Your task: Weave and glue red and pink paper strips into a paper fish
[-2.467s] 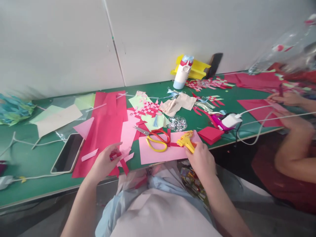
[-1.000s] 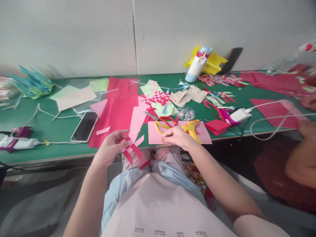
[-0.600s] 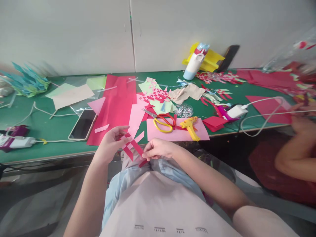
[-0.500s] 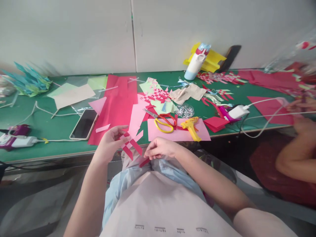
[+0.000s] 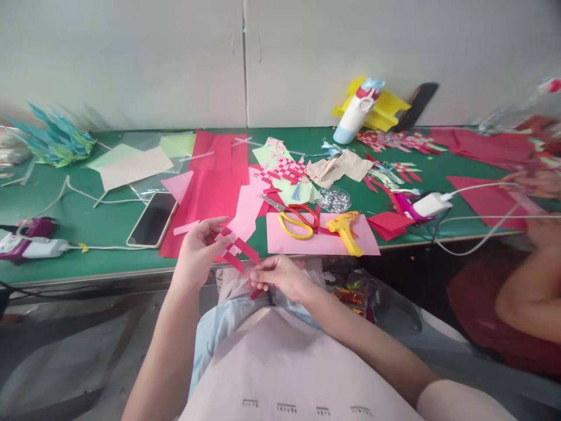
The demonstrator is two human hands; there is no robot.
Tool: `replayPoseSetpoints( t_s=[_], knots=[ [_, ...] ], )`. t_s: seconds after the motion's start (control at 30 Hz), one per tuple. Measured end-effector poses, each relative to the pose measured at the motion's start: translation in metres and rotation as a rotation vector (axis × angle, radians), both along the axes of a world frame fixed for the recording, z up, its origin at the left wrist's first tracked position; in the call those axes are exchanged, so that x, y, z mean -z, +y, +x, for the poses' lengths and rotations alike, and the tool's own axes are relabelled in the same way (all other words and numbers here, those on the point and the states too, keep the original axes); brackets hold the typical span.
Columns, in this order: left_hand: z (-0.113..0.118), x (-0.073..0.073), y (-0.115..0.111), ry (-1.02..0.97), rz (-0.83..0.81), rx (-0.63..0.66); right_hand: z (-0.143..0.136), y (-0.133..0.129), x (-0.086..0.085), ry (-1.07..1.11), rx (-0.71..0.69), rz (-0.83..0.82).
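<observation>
My left hand (image 5: 202, 248) is closed on a woven piece of red and pink paper strips (image 5: 236, 250), held just over the table's front edge. Loose strip ends stick out of it toward my right hand (image 5: 278, 275), whose fingers are pinched together above my lap. A red paper strip (image 5: 255, 294) shows beneath those fingertips, and they seem to grip it. Beyond my hands lie scissors (image 5: 298, 225) with red and yellow handles and a yellow glue gun (image 5: 346, 233), both on a pink paper sheet (image 5: 278, 242).
A phone (image 5: 152, 220) lies on the green table (image 5: 109, 231) at left, near a white cable. Woven paper pieces (image 5: 284, 171), a dish of small beads (image 5: 333, 200) and a bottle (image 5: 356, 114) stand farther back. A co-worker's arm (image 5: 530, 275) is at right.
The view has shifted slightly. My left hand still holds the woven paper, now turned a little, and my right hand stays pinched close below it. The strip under the right fingers shows less.
</observation>
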State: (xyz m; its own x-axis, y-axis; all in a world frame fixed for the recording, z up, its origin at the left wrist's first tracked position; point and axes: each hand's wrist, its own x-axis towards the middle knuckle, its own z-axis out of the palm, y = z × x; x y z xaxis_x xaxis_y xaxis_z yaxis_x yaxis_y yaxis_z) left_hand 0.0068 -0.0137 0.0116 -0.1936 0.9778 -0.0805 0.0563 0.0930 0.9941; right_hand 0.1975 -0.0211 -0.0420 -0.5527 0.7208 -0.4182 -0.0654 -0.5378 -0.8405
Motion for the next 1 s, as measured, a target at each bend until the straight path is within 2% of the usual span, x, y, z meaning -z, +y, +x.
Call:
replayPoseSetpoints(
  t_s=[0.17,0.33,0.53,0.73,0.83,1.0],
  knots=[
    [0.004,0.001,-0.001,-0.013,0.015,-0.015,-0.012,0.001,0.001,0.067,0.094,-0.087],
    [0.005,0.005,-0.003,-0.016,-0.02,0.002,-0.012,0.004,0.0,0.025,0.083,-0.061],
    [-0.002,0.007,0.0,-0.056,-0.013,-0.014,0.015,0.01,-0.002,-0.101,0.081,0.064],
    [-0.003,0.001,-0.005,-0.144,-0.088,0.023,0.037,0.029,-0.02,-0.116,0.294,0.155],
    [0.001,-0.001,-0.009,-0.158,-0.126,0.051,0.032,0.036,-0.028,-0.08,0.304,0.164],
    [0.005,0.002,-0.012,-0.105,-0.13,0.092,0.018,0.039,-0.027,-0.014,0.242,0.148]
  ],
)
